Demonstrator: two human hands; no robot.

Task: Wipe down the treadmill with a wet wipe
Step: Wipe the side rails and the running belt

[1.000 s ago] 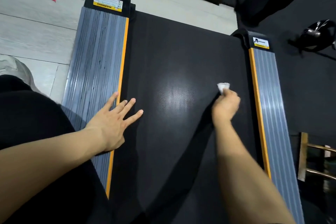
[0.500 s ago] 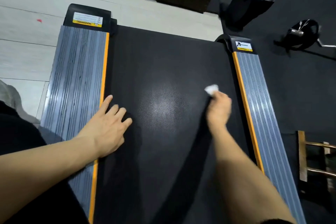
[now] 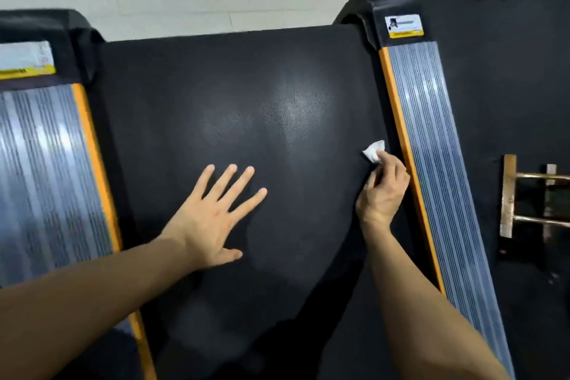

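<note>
Pinching the small wadded wet wipe (image 3: 373, 150) in your right hand (image 3: 382, 191) at the belt's (image 3: 277, 77) right edge while your left hand (image 3: 212, 213) is lying flat, fingers spread, you're risking snagging it in the gap beside the orange strip (image 3: 401, 120).

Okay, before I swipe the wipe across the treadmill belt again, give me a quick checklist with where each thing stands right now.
1. Wet wipe in the right hand grip: ok, pinched, a white corner sticking out.
2. Wipe touching the belt: cannot tell.
3. Left hand bracing: ok, flat on the belt with fingers spread.
4. Swipe path clear: not ok, the left hand lies mid-belt.
5. Start point: ok, beside the right orange strip.
6. Wipe still damp: cannot tell.
</note>
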